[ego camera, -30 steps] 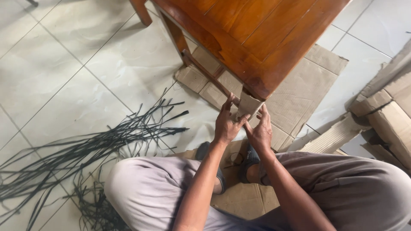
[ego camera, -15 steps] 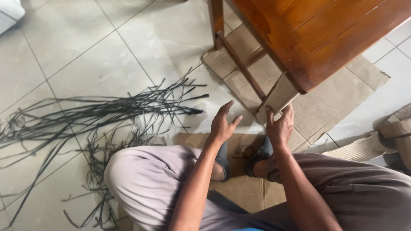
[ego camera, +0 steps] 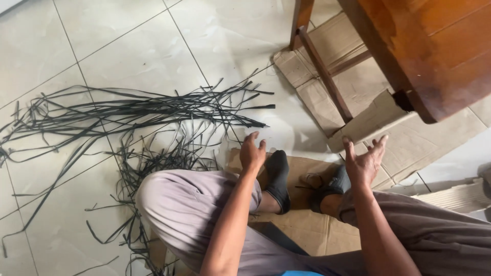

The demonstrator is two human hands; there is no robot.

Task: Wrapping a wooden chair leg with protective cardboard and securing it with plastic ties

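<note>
left hand (ego camera: 252,153) empty, fingers loosely curled, nearest the black plastic straps (ego camera: 153,110) on the tile | right hand (ego camera: 364,161) empty, fingers spread, beside the cardboard-wrapped table leg (ego camera: 371,120) | tip: I'd pinch one strap near its end.

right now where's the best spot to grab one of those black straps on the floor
Probably at the loose tips of the black straps, which fan out singly on the white tile near the left hand; further left they cross and tangle. Come from the right, fingers pinching across one flat strap's width and drawing it lengthways toward the knee.
</note>
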